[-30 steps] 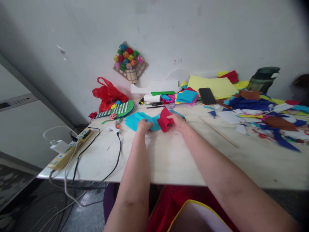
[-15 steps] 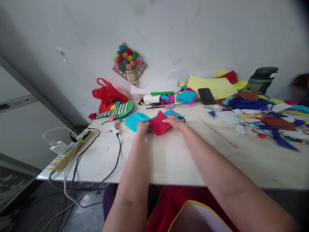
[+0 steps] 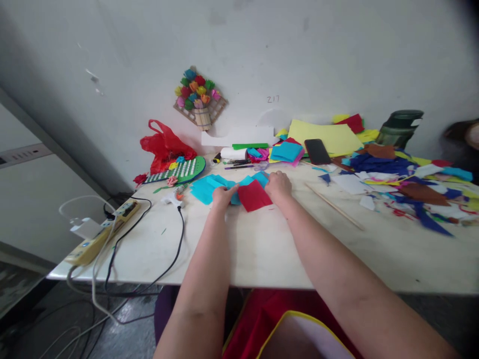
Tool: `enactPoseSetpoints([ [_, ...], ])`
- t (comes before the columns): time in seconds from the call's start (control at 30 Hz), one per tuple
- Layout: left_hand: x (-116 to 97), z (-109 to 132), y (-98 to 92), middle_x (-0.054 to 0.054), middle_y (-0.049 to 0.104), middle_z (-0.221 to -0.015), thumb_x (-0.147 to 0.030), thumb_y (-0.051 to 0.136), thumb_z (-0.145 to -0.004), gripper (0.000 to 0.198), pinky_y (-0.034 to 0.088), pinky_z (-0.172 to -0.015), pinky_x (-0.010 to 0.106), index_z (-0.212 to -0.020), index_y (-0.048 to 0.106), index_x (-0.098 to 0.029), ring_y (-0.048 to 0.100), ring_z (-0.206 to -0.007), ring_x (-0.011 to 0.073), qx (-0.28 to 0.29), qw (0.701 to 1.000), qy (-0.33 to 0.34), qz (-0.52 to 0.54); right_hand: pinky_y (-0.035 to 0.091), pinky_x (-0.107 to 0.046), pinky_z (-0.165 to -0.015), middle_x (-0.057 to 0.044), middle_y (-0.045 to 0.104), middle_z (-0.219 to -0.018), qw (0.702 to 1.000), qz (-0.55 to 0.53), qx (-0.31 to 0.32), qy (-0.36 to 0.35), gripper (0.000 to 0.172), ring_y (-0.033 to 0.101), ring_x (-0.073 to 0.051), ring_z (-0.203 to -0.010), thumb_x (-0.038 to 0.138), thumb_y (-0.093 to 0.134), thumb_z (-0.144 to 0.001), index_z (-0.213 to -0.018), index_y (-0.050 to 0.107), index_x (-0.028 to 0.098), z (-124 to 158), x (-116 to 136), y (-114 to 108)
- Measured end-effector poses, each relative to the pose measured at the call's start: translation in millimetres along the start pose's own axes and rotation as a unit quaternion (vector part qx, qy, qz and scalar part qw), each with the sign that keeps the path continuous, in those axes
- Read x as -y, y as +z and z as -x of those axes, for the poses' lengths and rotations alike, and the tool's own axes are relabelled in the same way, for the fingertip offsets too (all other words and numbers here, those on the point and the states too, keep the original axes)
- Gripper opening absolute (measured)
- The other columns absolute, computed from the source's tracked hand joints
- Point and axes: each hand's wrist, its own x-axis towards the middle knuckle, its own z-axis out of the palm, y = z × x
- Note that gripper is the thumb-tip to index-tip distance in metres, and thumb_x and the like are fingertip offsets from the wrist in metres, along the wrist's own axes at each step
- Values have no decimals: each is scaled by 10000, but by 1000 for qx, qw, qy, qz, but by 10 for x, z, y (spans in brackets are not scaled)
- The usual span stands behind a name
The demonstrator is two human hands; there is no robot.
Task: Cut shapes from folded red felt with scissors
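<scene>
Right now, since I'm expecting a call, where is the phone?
In the head view, the phone lies right of centre, toward the back of the table, partly over the yellow sheet, just right of the blue paper stack.

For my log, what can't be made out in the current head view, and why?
Head view:
Right hand: grip hidden by its own back.
Blue paper: partly covered by the left hand and red paper.
Dark shape at right: cut off by the frame edge, blurred.
Pens: markings too small.

matt red paper (image 3: 255, 196), matt blue paper (image 3: 202, 191), smooth tabletop (image 3: 269, 254), crinkled shiny plastic bag (image 3: 164, 147), wooden stick (image 3: 333, 205)
</scene>
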Motion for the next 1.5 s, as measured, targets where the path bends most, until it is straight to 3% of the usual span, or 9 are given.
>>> enactPoseSetpoints([
  [0.17,-60,38,69,21,513,-590,-511,635,-599,362,383,-512,239,-607,456,-196,552,-659,175,-28,997,34,-61,385,-346,-817,-186,563,-1081,999,22,39,26,316,505,-276,-1021,219,531,-774,-1059,610,108,-7,-49,-7],
  [0.37,-167,97,72,24,565,-671,-301,639,-613,196,377,-590,245,-623,478,-189,559,-712,175,-43,993,50,-94,351,-384,-845,-175,590,-1052,997,54,0,51,295,518,-287,-1018,251,532,-765,-1014,624,123,-37,-119,34],
  [0.57,-160,94,33,4,521,-601,-304,627,-624,198,338,-558,241,-600,470,-187,533,-662,161,-68,993,55,-83,366,-383,-822,-168,622,-1017,996,56,42,49,295,552,-283,-999,269,539,-773,-1031,617,149,-85,-169,23],
  [0.9,-130,62,57,26,588,-685,-304,627,-633,158,362,-577,244,-664,533,-180,556,-693,171,-51,992,60,-101,426,-348,-756,-157,634,-1020,996,16,66,61,290,583,-272,-985,231,572,-760,-1043,611,183,-100,-164,-58],
  [1.17,-94,29,81,57,635,-793,-284,623,-645,139,394,-630,254,-719,576,-176,589,-784,199,-50,993,52,-93,447,-374,-755,-181,583,-1066,992,-15,-10,125,330,562,-286,-1002,221,503,-789,-1097,597,149,-108,-266,-113],
  [1.5,-110,47,63,107,658,-955,-249,618,-647,245,420,-698,271,-876,619,-162,602,-885,238,-51,995,41,-76,461,-398,-766,-206,521,-1100,979,-33,-6,199,344,579,-295,-964,254,490,-794,-1084,619,123,-133,-467,-84],
])
